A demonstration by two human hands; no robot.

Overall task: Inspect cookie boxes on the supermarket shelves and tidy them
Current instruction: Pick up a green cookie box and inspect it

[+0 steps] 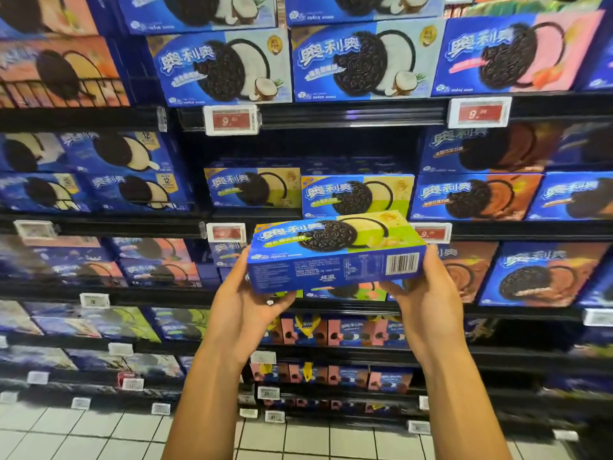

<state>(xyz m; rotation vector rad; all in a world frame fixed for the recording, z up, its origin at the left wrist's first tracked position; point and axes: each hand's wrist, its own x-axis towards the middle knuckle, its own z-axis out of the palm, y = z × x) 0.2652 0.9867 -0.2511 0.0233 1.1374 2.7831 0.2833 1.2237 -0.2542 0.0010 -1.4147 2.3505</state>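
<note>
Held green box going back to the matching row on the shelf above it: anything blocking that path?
Nothing visible does. Both hands, left hand and right hand, hold the green cookie box in open air in front of the shelves. The matching green boxes sit just above and behind it, with dark open space above them.

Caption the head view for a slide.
Both hands, left and right, hold a green-and-blue cookie box before stocked shelves.

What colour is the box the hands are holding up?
The held box is blue, with a yellow-green patch at its right behind a black cookie picture. The head view shows it.
</note>
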